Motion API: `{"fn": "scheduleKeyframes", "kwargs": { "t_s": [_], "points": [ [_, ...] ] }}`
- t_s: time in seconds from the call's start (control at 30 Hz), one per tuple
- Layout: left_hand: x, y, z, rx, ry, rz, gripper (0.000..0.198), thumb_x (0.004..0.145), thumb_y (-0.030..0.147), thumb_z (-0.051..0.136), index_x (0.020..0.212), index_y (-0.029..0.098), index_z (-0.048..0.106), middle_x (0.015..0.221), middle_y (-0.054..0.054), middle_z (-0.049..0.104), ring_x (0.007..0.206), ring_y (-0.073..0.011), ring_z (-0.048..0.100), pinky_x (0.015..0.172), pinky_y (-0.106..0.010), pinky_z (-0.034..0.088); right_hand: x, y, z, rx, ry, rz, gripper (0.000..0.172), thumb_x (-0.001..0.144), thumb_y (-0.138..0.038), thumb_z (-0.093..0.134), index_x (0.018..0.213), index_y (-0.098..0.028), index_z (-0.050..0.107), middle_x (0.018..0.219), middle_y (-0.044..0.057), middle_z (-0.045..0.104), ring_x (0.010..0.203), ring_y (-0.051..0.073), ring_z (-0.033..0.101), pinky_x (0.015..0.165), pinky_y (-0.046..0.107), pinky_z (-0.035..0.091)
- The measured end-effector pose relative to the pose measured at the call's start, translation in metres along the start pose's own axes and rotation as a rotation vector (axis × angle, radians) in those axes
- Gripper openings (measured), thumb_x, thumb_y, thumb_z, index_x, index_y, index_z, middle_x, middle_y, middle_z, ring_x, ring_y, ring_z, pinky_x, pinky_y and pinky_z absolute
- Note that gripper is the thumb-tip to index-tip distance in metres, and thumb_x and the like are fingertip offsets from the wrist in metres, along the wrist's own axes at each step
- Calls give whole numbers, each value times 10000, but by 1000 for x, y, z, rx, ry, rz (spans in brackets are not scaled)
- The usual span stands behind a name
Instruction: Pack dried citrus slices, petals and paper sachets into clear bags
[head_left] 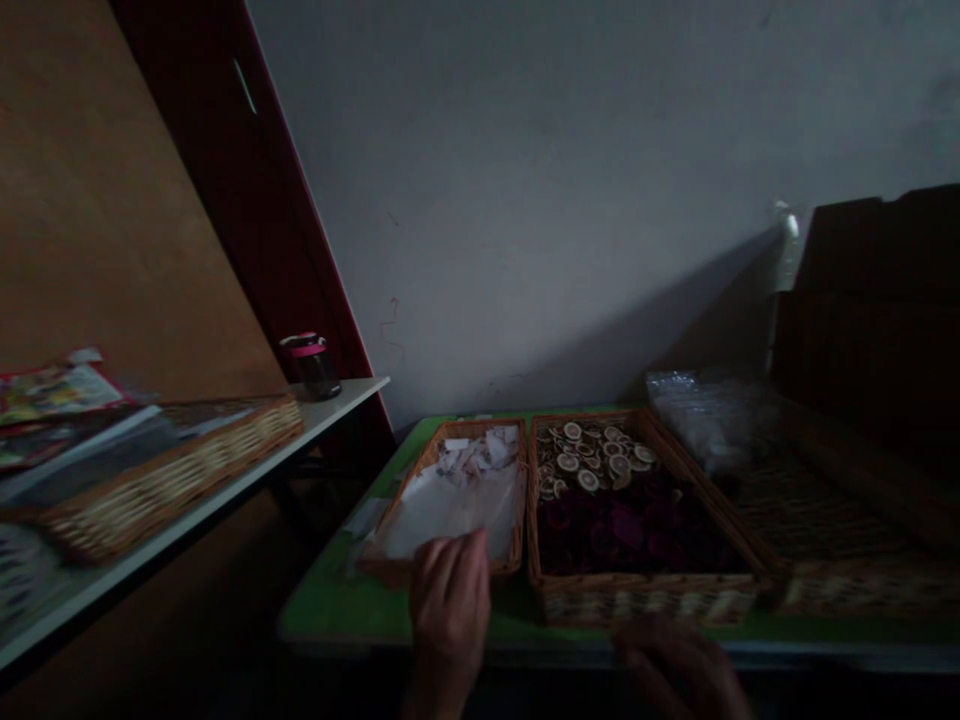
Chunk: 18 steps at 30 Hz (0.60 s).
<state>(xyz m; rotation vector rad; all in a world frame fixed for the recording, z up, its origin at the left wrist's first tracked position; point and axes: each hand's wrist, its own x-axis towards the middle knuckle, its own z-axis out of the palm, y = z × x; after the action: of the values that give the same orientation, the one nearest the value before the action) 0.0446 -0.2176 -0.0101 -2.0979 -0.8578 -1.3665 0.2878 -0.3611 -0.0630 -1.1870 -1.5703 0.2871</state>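
Note:
My left hand (450, 610) is raised at the front rim of a wicker basket (520, 520), its fingers drawn together in a pinch. Whatever they may hold does not show clearly. Inside that basket lie translucent white bags or sheets (442, 515), with small white paper pieces (480, 452) heaped at the back. Low in the view, my right hand (679, 665) is dark and blurred, in front of a second wicker basket (645, 600). Pale round dried slices (589, 460) fill its back half; dark purple pieces (626, 525) fill the front.
Both baskets stand on a green table (322, 600) against a grey wall. Clear plastic bags (712, 410) and a dark box (870, 320) are at the right. On the left, a white shelf (225, 520) bears a wicker basket (180, 485) with packets and a dark bottle (315, 368).

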Motion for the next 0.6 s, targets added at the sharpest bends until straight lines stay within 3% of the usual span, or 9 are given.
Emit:
{"fn": "scheduleKeyframes", "kwargs": {
  "t_s": [0.07,0.23,0.43,0.5,0.6],
  "points": [
    [-7,27,-8,-27,78,148,170,905,23,626,1042,57,722,864,-126,775,854,-221,667,854,-378,498,8,-17,11,143,-43,105,290,983,-437,579,923,-233,777,769,56,756,710,186,717,687,235,580],
    [-31,77,-21,-77,-7,294,270,989,88,481,1042,144,739,839,-64,774,842,-202,678,923,-427,449,23,-45,31,645,-100,325,464,900,-626,617,972,-190,756,897,77,743,849,231,687,838,342,564],
    [-58,108,-13,-166,-3,211,266,987,93,489,1034,159,742,860,-56,797,862,-198,700,929,-432,455,7,-43,28,619,120,580,607,749,-751,705,932,-176,776,916,95,738,933,268,658,876,366,533],
    [-65,120,-6,-208,38,188,232,963,97,537,1036,178,742,882,-57,792,883,-206,696,933,-443,465,3,-41,20,609,106,582,584,751,-735,714,882,-169,769,865,81,719,869,242,635,814,333,520],
    [-71,142,3,-267,204,86,198,966,165,546,950,223,735,840,-42,748,844,-192,683,930,-435,481,0,-40,3,600,18,549,517,805,-664,710,792,-148,728,733,30,637,722,165,545,692,262,452]
  ]
}}
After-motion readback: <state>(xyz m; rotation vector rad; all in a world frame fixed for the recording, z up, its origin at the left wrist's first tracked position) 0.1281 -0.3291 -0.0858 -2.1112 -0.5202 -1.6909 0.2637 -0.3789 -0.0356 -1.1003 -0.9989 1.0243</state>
